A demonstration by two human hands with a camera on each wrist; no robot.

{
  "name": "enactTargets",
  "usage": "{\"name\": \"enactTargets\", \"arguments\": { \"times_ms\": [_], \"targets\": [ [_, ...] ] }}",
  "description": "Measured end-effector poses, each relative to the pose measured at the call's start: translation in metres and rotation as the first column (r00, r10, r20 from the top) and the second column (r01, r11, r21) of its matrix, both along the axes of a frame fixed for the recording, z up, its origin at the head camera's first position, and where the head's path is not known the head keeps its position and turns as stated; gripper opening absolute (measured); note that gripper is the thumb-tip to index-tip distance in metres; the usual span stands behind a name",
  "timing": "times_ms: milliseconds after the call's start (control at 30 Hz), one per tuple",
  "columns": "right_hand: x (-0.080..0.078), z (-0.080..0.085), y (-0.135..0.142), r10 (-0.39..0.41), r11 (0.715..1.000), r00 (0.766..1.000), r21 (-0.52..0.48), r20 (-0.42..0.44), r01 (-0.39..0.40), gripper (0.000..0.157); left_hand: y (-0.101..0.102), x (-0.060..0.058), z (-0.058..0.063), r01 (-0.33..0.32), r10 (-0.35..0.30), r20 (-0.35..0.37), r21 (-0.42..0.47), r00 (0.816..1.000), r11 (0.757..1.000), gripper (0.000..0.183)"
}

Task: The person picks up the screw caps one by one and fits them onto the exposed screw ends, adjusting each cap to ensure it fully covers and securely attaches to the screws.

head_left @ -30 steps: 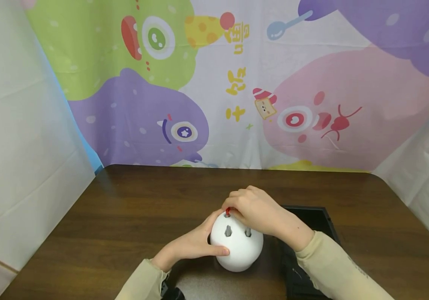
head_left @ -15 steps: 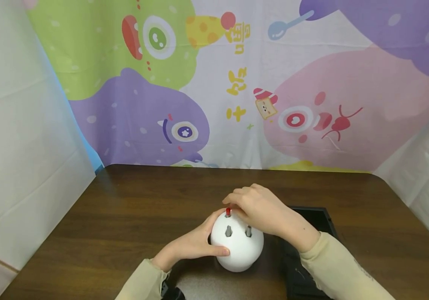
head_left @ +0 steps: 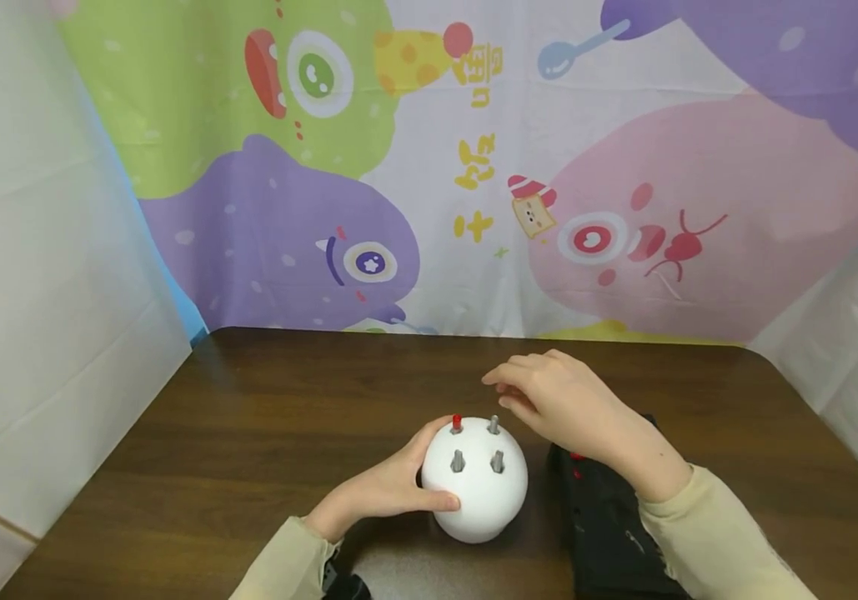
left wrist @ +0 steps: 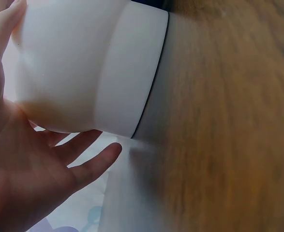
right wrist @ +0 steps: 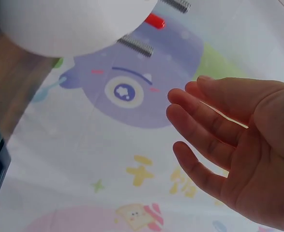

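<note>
A white ball-shaped body [head_left: 477, 504] stands on the table, with a broad collar at its base in the left wrist view. Metal threaded studs poke out of its upper side. A red cap [head_left: 457, 423] covers the far left stud; the far right stud [head_left: 494, 426] and the two nearer ones are bare. My left hand [head_left: 391, 483] holds the body from the left, thumb across its front and other fingers round the back. Beyond and right of the studs, my right hand [head_left: 567, 400] is in the air, fingers loosely bent, holding nothing.
Right of the white body lies a black tray [head_left: 609, 533], partly hidden under my right forearm. Small red pieces [head_left: 577, 474] show at its left side. A printed cartoon curtain [head_left: 474, 275] hangs behind the brown wooden table [head_left: 248, 433].
My right hand has let go of the red cap and moved up and right, away from the studs. The cap stays on its stud. My left hand keeps its hold.
</note>
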State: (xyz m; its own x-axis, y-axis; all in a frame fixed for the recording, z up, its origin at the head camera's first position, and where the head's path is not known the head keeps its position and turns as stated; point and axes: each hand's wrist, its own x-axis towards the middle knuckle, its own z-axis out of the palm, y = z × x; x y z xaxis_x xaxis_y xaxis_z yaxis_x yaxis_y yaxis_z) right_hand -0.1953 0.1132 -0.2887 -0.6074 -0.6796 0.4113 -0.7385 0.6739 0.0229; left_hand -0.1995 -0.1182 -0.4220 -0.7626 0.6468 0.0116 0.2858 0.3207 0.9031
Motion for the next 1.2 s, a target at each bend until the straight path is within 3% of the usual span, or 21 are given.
{"name": "enactTargets", "arguments": {
  "times_ms": [300,567,1200],
  "targets": [
    [0.003,0.002,0.018,-0.065,0.997,0.995,-0.024,0.081,0.067,0.021,0.000,0.001,0.001,-0.010,0.010,0.003,-0.006,1.000,1.000,0.092],
    [0.007,-0.009,0.030,-0.120,0.984,0.967,-0.100,0.225,0.145,0.024,0.001,0.002,0.001,-0.013,0.013,0.002,-0.004,1.000,1.000,0.093],
    [0.009,-0.029,0.055,-0.193,0.946,0.956,-0.218,0.223,0.241,0.012,0.001,0.001,0.000,-0.017,0.017,-0.015,-0.008,1.000,1.000,0.093]
  ]
}}
